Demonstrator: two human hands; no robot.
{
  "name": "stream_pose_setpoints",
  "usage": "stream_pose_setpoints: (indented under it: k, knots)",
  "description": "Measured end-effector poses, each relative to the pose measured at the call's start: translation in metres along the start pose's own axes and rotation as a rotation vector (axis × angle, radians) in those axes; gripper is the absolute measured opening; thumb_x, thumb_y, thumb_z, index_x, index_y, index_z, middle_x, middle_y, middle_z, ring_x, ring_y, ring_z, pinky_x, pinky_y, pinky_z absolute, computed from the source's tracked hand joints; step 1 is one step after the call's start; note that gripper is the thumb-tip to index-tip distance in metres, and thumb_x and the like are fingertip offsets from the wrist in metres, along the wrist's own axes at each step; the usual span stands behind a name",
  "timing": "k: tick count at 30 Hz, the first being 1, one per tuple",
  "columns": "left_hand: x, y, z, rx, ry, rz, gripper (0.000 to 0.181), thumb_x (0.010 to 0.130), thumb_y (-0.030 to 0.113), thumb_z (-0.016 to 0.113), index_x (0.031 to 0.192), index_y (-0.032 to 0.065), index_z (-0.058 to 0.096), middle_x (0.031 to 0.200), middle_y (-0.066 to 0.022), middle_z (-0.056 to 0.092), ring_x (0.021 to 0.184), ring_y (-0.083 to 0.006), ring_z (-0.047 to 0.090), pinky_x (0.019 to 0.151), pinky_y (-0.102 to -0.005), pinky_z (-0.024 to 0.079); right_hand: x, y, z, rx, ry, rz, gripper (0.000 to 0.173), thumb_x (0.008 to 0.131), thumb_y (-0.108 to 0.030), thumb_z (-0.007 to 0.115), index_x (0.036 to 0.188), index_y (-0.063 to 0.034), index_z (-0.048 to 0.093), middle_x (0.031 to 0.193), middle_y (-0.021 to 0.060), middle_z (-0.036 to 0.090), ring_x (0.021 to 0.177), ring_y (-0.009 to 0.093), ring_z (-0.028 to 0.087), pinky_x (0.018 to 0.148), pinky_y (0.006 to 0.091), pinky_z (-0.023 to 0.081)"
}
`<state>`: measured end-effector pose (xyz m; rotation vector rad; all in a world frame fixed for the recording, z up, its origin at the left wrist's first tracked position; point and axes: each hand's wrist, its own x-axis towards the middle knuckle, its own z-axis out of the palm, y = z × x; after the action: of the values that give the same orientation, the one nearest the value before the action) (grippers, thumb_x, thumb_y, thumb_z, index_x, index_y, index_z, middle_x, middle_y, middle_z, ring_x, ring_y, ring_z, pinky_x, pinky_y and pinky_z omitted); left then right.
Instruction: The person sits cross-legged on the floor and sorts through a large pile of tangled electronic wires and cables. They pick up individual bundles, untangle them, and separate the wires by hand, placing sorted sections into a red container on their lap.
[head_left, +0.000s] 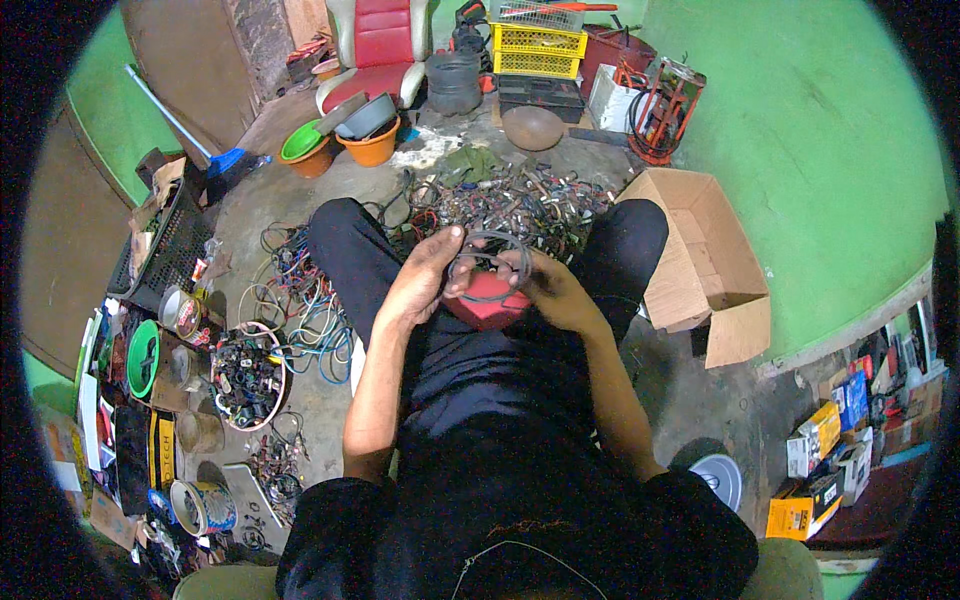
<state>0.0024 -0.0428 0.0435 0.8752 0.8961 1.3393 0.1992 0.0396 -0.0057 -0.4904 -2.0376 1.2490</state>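
A loop of thin dark grey cable (501, 237) is held up between my two hands, above my lap. My left hand (429, 274) grips the left side of the coil, thumb on top. On the coil's right side are the fingers of my right hand (546, 283). Beneath the coil, between my thighs, lies a red object (487, 301), partly covered by hands and cable. Just beyond my hands, a large heap of mixed cable ends and connectors (525, 199) spreads over the floor between my knees.
Loose coloured cables (319, 330) lie to the left, beside a round tub of black parts (246, 375). An open cardboard box (701, 255) stands right of my knee. Orange pots (370, 148), a metal bowl (532, 127) and a red chair (382, 37) are farther off.
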Motion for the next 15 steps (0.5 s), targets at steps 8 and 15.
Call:
stream_pose_setpoints:
  k: [8, 15]
  knots:
    - [0.006, -0.010, 0.016, -0.133, -0.068, 0.083, 0.036, 0.096, 0.030, 0.046, 0.112, -0.0020, 0.052, 0.080, -0.0055, 0.057, 0.079, -0.0168, 0.060, 0.074, -0.0277, 0.048, -0.001, 0.016, 0.001, 0.031, 0.476, 0.097, 0.033, 0.090, -0.026, 0.055, 0.111, -0.0007, 0.058, 0.100, 0.0115, 0.063, 0.086, 0.020, 0.059, 0.078, 0.0310, 0.047]
    - [0.019, -0.028, 0.001, -0.085, -0.070, 0.216, 0.029, 0.094, 0.021, 0.051, 0.115, 0.0017, 0.047, 0.070, 0.0001, 0.046, 0.064, -0.0123, 0.052, 0.068, -0.0289, 0.049, 0.002, 0.003, -0.014, -0.139, 0.461, 0.060, 0.030, 0.086, -0.023, 0.061, 0.106, -0.0010, 0.062, 0.094, 0.0078, 0.065, 0.082, 0.016, 0.059, 0.073, 0.0290, 0.048]
